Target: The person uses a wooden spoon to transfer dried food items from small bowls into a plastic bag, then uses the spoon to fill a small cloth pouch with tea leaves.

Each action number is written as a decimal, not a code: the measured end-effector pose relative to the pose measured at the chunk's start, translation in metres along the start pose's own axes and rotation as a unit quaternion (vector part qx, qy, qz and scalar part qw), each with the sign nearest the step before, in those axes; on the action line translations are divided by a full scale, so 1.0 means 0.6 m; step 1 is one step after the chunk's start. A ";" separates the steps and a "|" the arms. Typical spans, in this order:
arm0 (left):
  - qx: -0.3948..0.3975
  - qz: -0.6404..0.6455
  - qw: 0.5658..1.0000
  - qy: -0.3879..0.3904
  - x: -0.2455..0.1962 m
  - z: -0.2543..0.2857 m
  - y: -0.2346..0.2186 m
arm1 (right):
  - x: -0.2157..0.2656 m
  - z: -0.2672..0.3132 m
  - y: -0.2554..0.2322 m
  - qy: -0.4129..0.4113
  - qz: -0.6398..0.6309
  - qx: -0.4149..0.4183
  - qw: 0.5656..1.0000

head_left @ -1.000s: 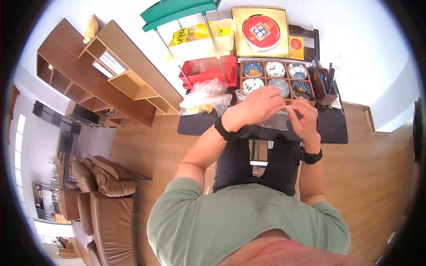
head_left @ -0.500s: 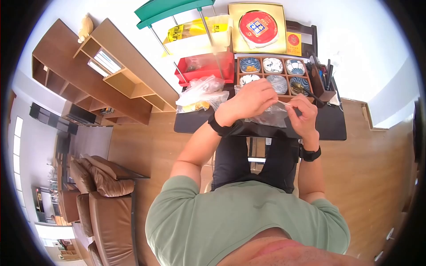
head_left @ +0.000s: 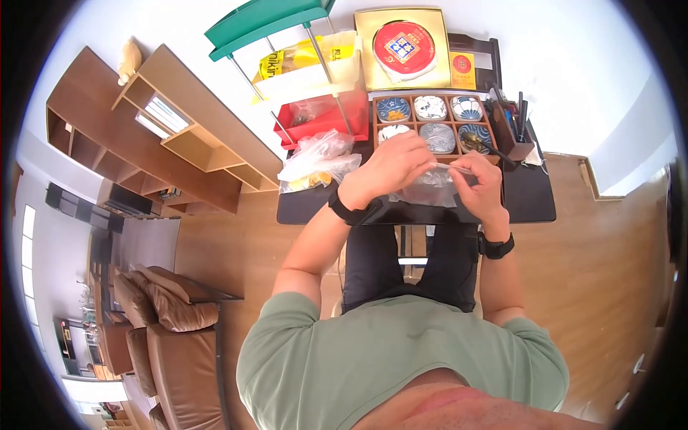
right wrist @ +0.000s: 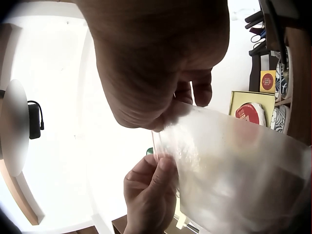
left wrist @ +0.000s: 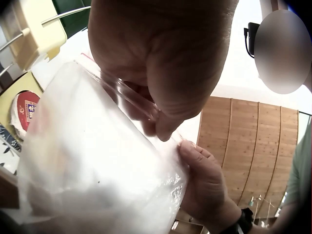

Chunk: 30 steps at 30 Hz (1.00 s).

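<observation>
At the far left, a wooden bookcase (head_left: 104, 107) carries a tan figurine (head_left: 129, 61) on top, and below it a brown leather armchair (head_left: 183, 365) is partly in view. Next comes a rack with a green tray (head_left: 269, 29) above, a yellow-printed bag (head_left: 287, 63) at mid-height and a red bin (head_left: 351, 118) at the bottom. A plastic bag (head_left: 315, 154) with something yellow inside lies just in front of the bin, on a black desk (head_left: 534, 204).

The left hand (head_left: 387, 163), a black band at its wrist, pinches the zipped edge of a clear zip-top bag (left wrist: 97, 161) between thumb and curled fingers. The bag hangs between the two hands, over the near part of the desk (its lower folds are too cloudy to show any contents).

Behind it sits a wooden divided tray (head_left: 413, 109) of patterned dishes (head_left: 468, 109), the left hand overlapping the front left one. Farther back stands a gold box (head_left: 365, 43) with a red round package (head_left: 423, 54), a small yellow card (head_left: 462, 68) beside it.

The right hand (head_left: 479, 185), also banded, pinches the same edge near its other end. Rightmost on the desk, a dark pen holder (head_left: 512, 140) stands beside the tray.
</observation>
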<state>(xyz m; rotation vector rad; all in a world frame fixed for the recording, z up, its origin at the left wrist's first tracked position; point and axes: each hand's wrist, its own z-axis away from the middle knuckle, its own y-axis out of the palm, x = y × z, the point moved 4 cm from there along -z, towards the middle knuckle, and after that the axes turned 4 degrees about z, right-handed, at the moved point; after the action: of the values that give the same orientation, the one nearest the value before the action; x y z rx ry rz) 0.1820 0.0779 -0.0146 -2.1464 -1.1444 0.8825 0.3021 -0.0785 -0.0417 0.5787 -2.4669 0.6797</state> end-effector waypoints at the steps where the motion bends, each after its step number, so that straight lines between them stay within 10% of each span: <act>1: -0.001 -0.010 1.000 0.005 -0.002 -0.001 0.001 | 0.002 0.000 0.003 -0.017 0.010 0.012 1.000; 30: 0.037 -0.057 0.997 0.042 -0.002 0.005 0.015 | -0.002 0.002 0.021 -0.041 0.045 0.060 0.996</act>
<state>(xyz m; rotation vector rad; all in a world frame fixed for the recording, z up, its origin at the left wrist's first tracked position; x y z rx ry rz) 0.1837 0.0728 -0.0228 -2.0183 -1.1617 0.7634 0.2963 -0.0690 -0.0474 0.5526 -2.5540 0.8601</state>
